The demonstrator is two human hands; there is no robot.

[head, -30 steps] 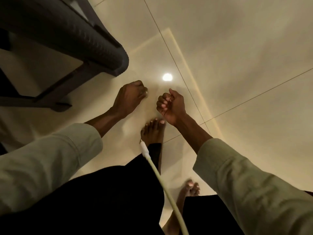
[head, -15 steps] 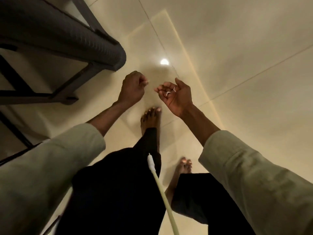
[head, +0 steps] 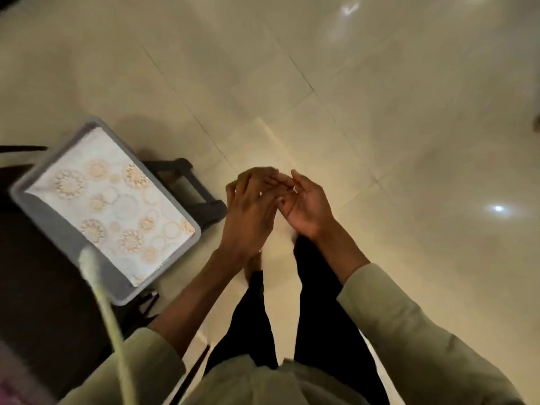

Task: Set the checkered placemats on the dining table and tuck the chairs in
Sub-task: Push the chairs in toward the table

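My left hand (head: 248, 211) and my right hand (head: 306, 206) meet in front of me above the floor, fingertips touching. The left shows its back with fingers spread; the right is palm up and half curled. Neither holds anything. At the left a grey tray (head: 58, 229) carries a white mat with orange circle patterns (head: 117, 200). No checkered placemat shows. The tray rests on a dark surface (head: 38, 287) that I cannot identify for sure.
A dark frame piece (head: 190, 188), perhaps a chair or table base, stands on the floor beside the tray. A pale cable (head: 108, 311) hangs down at the lower left. Glossy cream floor tiles (head: 380, 141) spread ahead and to the right. My legs are below the hands.
The view swung away from the dark chair seat; a grey tray with a patterned mat now shows at left. My hands came together and both opened from loose fists.
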